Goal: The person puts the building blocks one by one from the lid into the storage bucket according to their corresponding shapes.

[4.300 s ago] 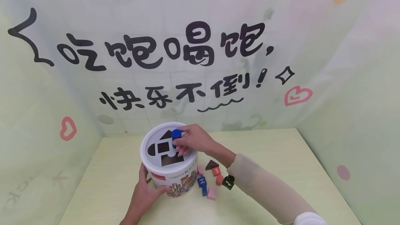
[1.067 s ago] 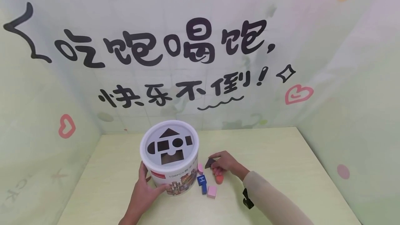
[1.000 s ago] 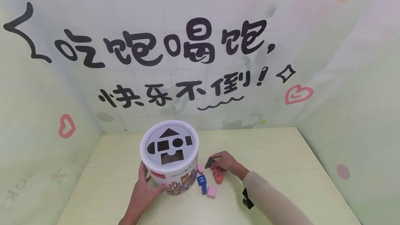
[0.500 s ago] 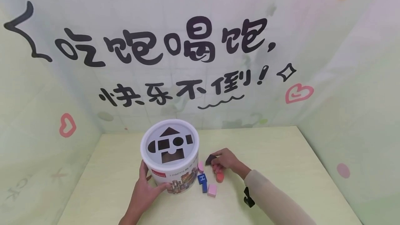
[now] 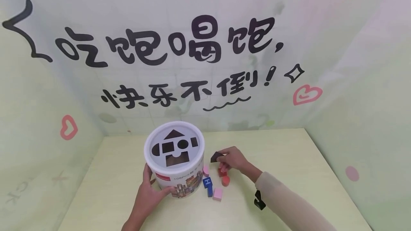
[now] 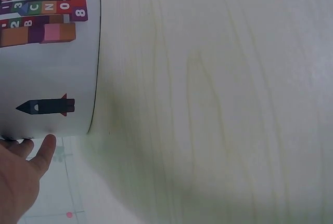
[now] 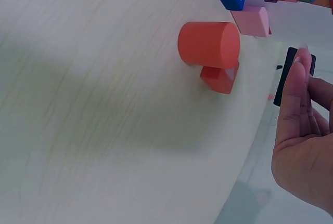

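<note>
A white bucket (image 5: 154, 168) with shape cut-outs in its lid (image 5: 160, 134) stands on the table. My left hand (image 5: 147, 195) grips its left side, thumb across the printed front. To the bucket's right, my right hand (image 5: 236, 159) pinches a dark triangular block (image 5: 216, 157), held above the other blocks; the right wrist view shows this dark block (image 7: 283, 89) at the fingertips. Below that hand lie a red cube (image 5: 222, 172) and an orange-red cylinder (image 5: 226, 181). The fingers behind the bucket are mostly hidden.
Close to the bucket's right lie a pink block (image 5: 206, 170), blue blocks (image 5: 207, 183), one marked H, and another pink block (image 5: 217, 194). A black device (image 5: 259, 200) hangs by the right sleeve. Printed fabric walls (image 5: 205, 113) enclose the table (image 5: 273, 149).
The right hand went from a blue cylinder over the lid's round hole to the dark triangular block, then raised it slightly, uncovering the red cube. The blue cylinder is out of sight; left hand unchanged.
</note>
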The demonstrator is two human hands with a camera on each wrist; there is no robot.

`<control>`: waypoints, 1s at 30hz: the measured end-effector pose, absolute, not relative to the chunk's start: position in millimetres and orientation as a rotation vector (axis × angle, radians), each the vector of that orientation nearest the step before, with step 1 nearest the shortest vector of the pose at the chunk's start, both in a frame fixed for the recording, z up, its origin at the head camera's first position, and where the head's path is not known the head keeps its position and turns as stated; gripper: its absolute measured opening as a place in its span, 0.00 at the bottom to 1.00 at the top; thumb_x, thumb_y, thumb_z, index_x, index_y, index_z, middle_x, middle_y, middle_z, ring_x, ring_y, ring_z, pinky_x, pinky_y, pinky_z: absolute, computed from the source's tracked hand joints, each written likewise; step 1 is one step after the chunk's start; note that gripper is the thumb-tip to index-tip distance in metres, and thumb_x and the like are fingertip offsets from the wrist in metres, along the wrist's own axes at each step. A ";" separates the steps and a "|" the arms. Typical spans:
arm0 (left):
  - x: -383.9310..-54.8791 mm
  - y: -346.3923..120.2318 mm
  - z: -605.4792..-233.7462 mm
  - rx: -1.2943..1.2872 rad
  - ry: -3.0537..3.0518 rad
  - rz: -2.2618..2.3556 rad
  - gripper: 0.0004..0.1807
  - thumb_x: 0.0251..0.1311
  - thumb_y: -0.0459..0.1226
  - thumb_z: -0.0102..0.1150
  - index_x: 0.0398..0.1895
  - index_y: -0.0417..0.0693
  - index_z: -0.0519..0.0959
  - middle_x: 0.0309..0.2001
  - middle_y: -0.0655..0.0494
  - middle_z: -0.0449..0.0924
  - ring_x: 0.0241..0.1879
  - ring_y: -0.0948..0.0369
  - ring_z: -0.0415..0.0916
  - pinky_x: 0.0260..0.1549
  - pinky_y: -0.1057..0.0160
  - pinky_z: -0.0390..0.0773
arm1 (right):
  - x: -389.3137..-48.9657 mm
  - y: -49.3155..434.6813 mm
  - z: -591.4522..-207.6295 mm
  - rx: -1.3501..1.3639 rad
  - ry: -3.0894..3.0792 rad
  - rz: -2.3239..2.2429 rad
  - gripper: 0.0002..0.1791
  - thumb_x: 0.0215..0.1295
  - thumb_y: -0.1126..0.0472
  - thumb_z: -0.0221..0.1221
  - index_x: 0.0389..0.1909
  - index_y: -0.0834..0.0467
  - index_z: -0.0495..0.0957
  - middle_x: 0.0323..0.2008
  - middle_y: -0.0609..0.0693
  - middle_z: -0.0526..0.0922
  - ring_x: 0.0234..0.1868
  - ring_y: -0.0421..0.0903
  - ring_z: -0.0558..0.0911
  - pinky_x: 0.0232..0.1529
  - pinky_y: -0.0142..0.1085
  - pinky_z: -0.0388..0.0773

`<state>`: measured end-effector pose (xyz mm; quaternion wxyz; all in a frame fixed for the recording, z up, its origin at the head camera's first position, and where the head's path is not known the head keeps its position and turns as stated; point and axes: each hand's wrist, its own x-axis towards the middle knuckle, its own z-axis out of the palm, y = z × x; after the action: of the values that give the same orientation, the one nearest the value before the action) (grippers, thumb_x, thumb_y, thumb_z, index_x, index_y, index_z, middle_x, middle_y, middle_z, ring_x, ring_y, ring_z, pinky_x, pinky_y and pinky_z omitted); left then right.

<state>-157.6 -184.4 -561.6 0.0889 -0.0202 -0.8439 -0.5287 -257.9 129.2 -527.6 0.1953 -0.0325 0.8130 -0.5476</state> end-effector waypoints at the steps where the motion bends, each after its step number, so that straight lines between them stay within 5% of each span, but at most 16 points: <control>1: -157.4 -184.1 -561.5 -0.059 -2.510 -1.571 0.67 0.29 0.51 0.76 0.69 0.72 0.35 0.69 0.52 0.49 0.65 0.51 0.49 0.52 0.48 0.67 | -257.3 129.6 -524.9 -0.106 2.278 -1.543 0.20 0.57 0.66 0.60 0.52 0.67 0.74 0.19 0.57 0.80 0.16 0.49 0.80 0.21 0.41 0.80; 10: -146.4 -177.7 -535.8 -0.088 -2.508 -1.570 0.67 0.33 0.46 0.76 0.71 0.57 0.35 0.68 0.41 0.47 0.65 0.46 0.49 0.52 0.46 0.67 | -255.5 128.8 -496.2 -0.189 2.326 -1.544 0.18 0.57 0.63 0.61 0.49 0.64 0.76 0.19 0.57 0.80 0.16 0.48 0.79 0.20 0.41 0.80; 19: -156.6 -183.8 -558.8 -0.081 -2.504 -1.556 0.67 0.30 0.51 0.76 0.69 0.71 0.35 0.69 0.50 0.49 0.65 0.51 0.49 0.52 0.49 0.67 | -255.3 129.3 -474.6 -0.234 2.331 -1.580 0.21 0.57 0.63 0.61 0.51 0.65 0.75 0.21 0.62 0.79 0.15 0.49 0.79 0.21 0.41 0.80; 30: -157.1 -183.9 -560.9 -0.085 -2.511 -1.556 0.67 0.31 0.51 0.75 0.70 0.67 0.34 0.69 0.46 0.47 0.65 0.49 0.49 0.52 0.47 0.67 | -248.9 128.1 -442.3 -0.336 2.342 -1.612 0.21 0.58 0.60 0.61 0.52 0.62 0.75 0.20 0.60 0.79 0.17 0.50 0.80 0.23 0.41 0.80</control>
<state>-157.1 -183.9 -560.9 0.0930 -0.0286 -0.8459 -0.5244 -248.9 128.1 -442.3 0.1388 -0.1164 0.8101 -0.5576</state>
